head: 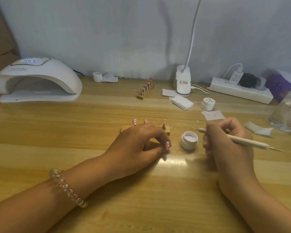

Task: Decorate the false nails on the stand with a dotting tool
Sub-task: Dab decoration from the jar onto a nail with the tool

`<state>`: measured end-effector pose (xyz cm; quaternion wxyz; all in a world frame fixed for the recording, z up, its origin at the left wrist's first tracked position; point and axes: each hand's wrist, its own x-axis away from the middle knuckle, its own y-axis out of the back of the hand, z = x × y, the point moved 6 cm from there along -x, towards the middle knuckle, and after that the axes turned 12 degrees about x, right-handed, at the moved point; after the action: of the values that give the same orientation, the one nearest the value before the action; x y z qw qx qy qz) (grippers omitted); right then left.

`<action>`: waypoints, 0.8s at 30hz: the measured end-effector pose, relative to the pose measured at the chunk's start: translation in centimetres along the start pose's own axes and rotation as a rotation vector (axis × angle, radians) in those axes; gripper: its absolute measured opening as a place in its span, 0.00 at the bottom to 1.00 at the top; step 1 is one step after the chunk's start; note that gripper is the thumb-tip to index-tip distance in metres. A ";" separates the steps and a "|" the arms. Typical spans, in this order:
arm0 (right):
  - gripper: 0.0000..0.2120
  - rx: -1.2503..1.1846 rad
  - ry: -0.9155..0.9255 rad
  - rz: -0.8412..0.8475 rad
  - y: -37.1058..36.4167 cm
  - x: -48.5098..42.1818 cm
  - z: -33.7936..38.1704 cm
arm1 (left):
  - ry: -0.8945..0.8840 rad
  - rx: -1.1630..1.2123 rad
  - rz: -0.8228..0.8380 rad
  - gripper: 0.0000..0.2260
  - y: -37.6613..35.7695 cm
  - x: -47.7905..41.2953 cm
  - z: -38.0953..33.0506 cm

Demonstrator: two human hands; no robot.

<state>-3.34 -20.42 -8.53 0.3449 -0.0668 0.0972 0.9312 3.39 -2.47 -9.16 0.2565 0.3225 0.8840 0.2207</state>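
Note:
A small wooden stand (167,131) lies mid-table, partly hidden behind my left hand (138,142). Pink false nails with white dots (134,121) rise above my knuckles, and one more nail on a metal holder (164,123) stands at the stand's right end. My left hand pinches a dotted pink false nail (167,145) between thumb and forefinger, just above the table. My right hand (225,140) grips a white dotting tool (245,141), its tip pointing left above an open white gel jar (189,139).
A white nail-curing lamp (37,81) sits at the back left. A second stand of nails (145,89), a desk lamp base (183,81), a power strip (238,89), a closed jar (208,103), wipes (181,102) and a clear glass (286,113) line the back and right.

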 end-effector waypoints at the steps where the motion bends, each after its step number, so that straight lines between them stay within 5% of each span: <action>1: 0.14 0.020 -0.018 0.000 0.1 -0.3 -0.4 | 0.000 0.003 -0.001 0.02 0.0 0.0 0.0; 8: 0.10 0.252 0.033 0.057 -0.4 -0.6 -0.8 | -0.001 -0.008 -0.008 0.02 0.1 0.0 -0.1; 24: 0.11 0.341 0.059 0.054 -0.3 -1.1 -1.5 | -0.001 -0.029 -0.014 0.03 0.2 0.0 -0.1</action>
<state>-2.21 -21.20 -9.83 0.3233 -0.0319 0.2655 0.9077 3.39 -2.40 -8.96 0.2632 0.3126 0.8828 0.2317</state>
